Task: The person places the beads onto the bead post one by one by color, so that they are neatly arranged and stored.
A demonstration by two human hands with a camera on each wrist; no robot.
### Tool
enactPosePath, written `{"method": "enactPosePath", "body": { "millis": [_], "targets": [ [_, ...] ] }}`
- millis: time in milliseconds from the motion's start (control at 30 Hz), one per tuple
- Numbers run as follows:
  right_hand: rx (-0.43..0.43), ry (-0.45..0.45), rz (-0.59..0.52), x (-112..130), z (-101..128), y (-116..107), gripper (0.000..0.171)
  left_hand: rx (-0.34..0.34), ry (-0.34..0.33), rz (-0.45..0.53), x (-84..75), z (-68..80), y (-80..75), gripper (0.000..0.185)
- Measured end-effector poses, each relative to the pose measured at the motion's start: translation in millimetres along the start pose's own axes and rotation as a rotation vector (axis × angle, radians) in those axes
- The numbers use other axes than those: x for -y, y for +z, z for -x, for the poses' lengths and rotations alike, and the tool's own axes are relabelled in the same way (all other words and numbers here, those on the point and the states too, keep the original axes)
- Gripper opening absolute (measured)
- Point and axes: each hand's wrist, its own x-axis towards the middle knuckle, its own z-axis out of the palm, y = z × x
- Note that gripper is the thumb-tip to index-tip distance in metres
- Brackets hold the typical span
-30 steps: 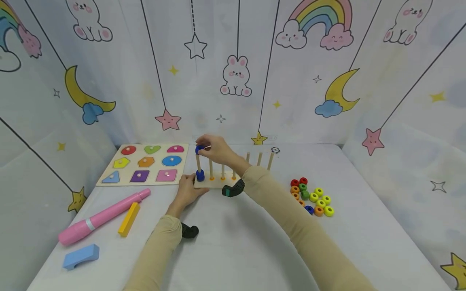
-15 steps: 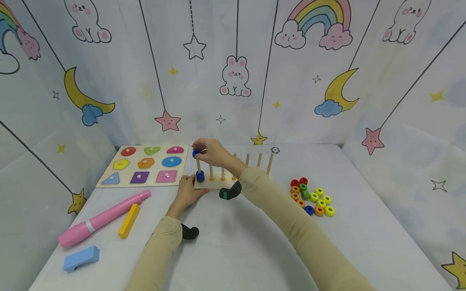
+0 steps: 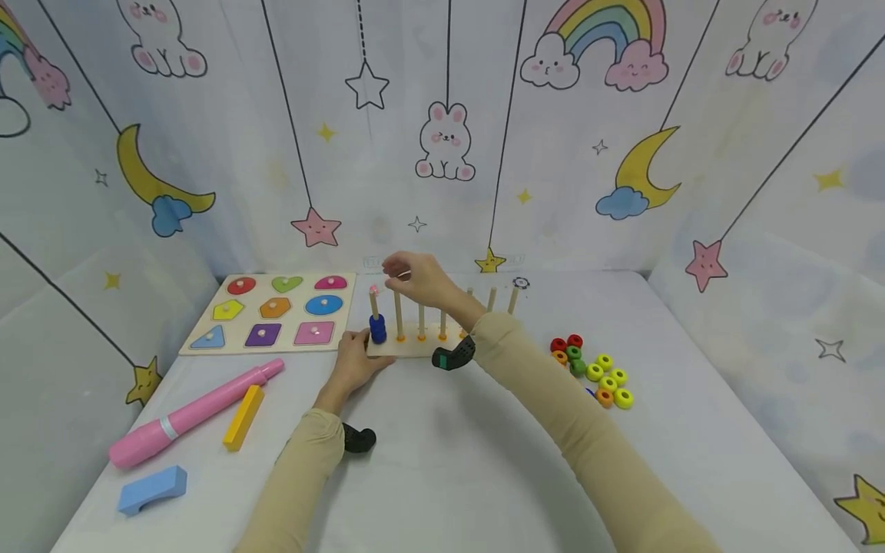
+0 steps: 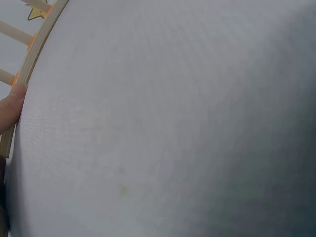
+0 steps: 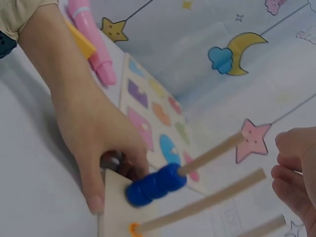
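Observation:
A wooden peg rack [image 3: 408,349] with a row of upright pegs stands near the back of the table. Three blue beads [image 5: 155,185] are stacked at the bottom of its leftmost peg [image 3: 374,303]. My left hand [image 3: 354,362] grips the left end of the base, thumb along the front edge and fingers round behind. In the left wrist view only part of that thumb [image 4: 11,109] shows against the base. My right hand [image 3: 423,280] hovers near the tops of the left pegs, fingers loosely bent, holding nothing.
Loose red, green, orange and yellow beads [image 3: 607,382] lie to the right, one blue bead partly behind the right sleeve. A shape puzzle board [image 3: 257,312] lies left of the rack. Nearer are a pink baton-like toy [image 3: 200,407], a yellow block [image 3: 243,418] and a blue arched block [image 3: 154,489].
My right hand has let go of a blue bead at the leftmost peg and moved up and right. That bead now sits on the stack below. The left hand stays on the base.

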Motion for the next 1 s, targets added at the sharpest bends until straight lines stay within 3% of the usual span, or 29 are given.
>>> {"method": "enactPosePath", "body": {
  "millis": [467,767,1000],
  "targets": [
    [-0.158,0.111,-0.006,-54.6,42.0,-71.9,0.027,0.008,-0.023,-0.015,-1.7,0.3,-1.2,0.085],
    [-0.218,0.234,0.055,-85.1,98.3,-116.8,0.026,0.019,-0.024,-0.009,-4.2,1.0,0.9,0.084],
    [-0.226,0.327,0.070,-103.1,142.5,-137.3,0.029,0.024,-0.024,-0.003,-2.7,0.6,0.1,0.084]
  ]
}}
